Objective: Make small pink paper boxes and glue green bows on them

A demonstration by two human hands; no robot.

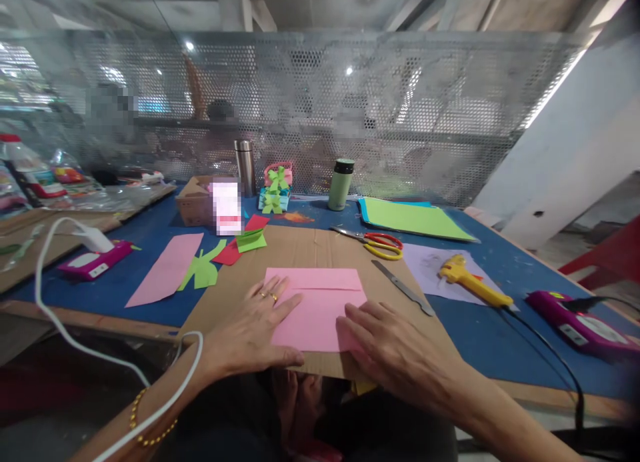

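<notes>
A folded pink paper point(320, 315) lies on a brown cardboard sheet point(300, 245), with a fold line across its upper part. My left hand point(260, 322) rests flat on the paper's left side, fingers spread, rings on one finger. On the right edge of the paper lies my right hand point(385, 335), fingers extended and slightly bent, palm down. A metal blade point(403, 289) and red-and-yellow scissors point(383, 243) lie on the cardboard to the right. Left of the cardboard are a pink paper piece point(167, 269) and a green cutout point(203, 269).
A yellow glue gun point(473, 282) lies on lilac paper at the right, beside a purple power strip point(580, 322). Green sheets point(415, 219), a green bottle point(341, 185) and a steel flask point(245, 169) stand farther back. A white cable point(43, 282) crosses my left arm.
</notes>
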